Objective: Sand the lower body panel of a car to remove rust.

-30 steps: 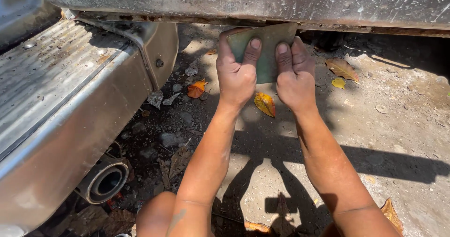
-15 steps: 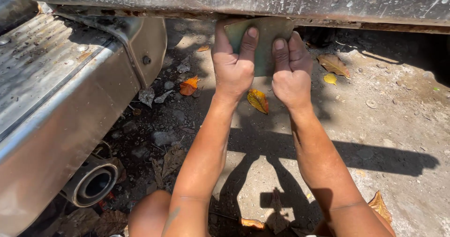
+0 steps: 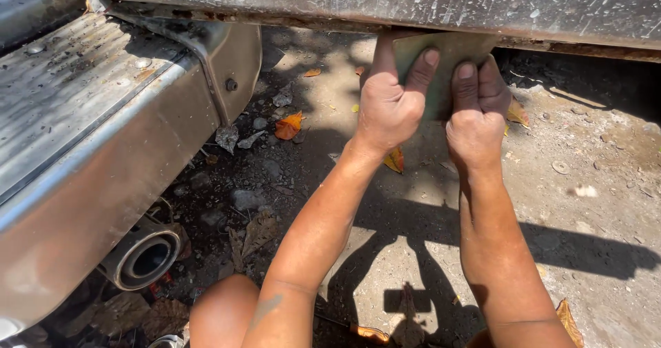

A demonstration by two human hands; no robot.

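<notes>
Both hands hold one flat, dull green rectangular pad [image 3: 441, 66]. The left hand [image 3: 392, 103] grips its left side, with the thumb up by the edge and a finger curled over the front. The right hand [image 3: 475, 110] grips its right side, fingers closed over the front. Both grips are tight on the pad.

The pad is now up against the bottom edge of the long, grey, mud-speckled metal panel of the vehicle [image 3: 413, 0]. Its top edge is tucked just under the rusty brown lip there. A moment ago the pad sat a little lower, with more of its green face in the sun. Now less of it shows, and the hands sit higher and closer to the panel. So the pad has gone up to meet the metal, and the work looks to be happening right at that rusty lip.

On the left is a shiny, dented chrome bumper [image 3: 103, 155] with a small dark bolt on its end. Under it pokes out a round silver exhaust pipe [image 3: 141, 258]. The ground [image 3: 592, 183] is dry, pale dirt with small stones. An orange dry leaf [image 3: 289, 124] lies near the bumper, well apart from the hands. The dark shadow of the person [image 3: 413, 251] falls across the dirt below the arms. A bare knee [image 3: 224, 313] shows at the bottom.
</notes>
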